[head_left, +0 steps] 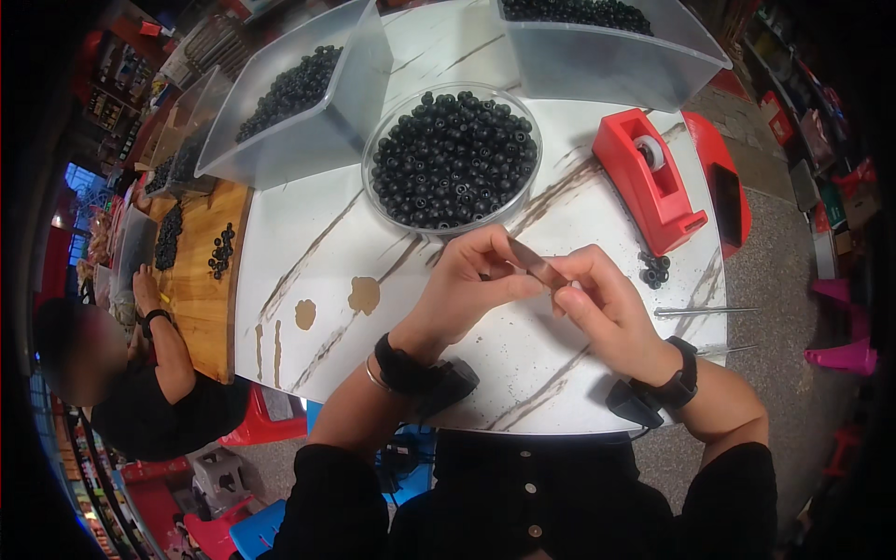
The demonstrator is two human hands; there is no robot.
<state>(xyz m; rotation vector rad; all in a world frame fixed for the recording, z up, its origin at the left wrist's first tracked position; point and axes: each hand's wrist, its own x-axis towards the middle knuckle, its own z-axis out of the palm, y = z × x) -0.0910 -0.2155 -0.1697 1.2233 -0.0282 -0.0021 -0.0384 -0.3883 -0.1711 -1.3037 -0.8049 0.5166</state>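
Note:
My left hand [467, 280] and my right hand [597, 299] meet above the white marble-patterned table [308, 271], both pinching a short strip of clear tape [539, 268] stretched between their fingertips. Just beyond my hands stands a round clear bowl [454, 159] full of black beads. A red tape dispenser [646, 182] sits to the right of the bowl. A small cluster of black beads [654, 270] lies near my right hand.
Clear plastic bins [299, 103] [607, 47] with black beads stand at the back. Two thin metal needles [705, 311] lie at the right edge. At a wooden table [201, 271] on the left, another person in black [159, 373] works with beads. Red stools stand below.

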